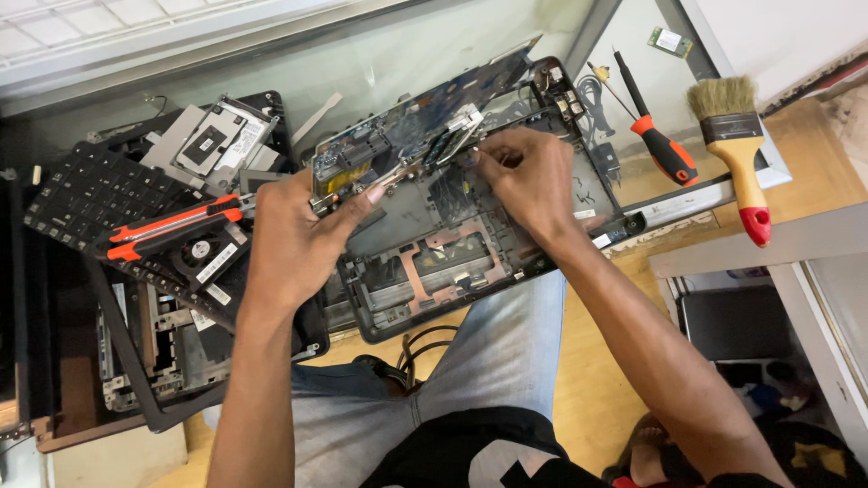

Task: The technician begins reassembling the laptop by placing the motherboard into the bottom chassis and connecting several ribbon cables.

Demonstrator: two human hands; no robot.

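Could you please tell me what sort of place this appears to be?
Probably a small laptop repair bench: an opened laptop base with its circuit board lifted, a detached keyboard, and a screwdriver and brush nearby.

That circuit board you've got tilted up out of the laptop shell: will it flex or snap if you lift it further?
The circuit board is thin and wide, so it probably bends a little and could crack if twisted. The left hand holds one edge while the right hand pinches near its middle; two-point support looks wise. It likely weighs little, though cables by the laptop shell may tug it.
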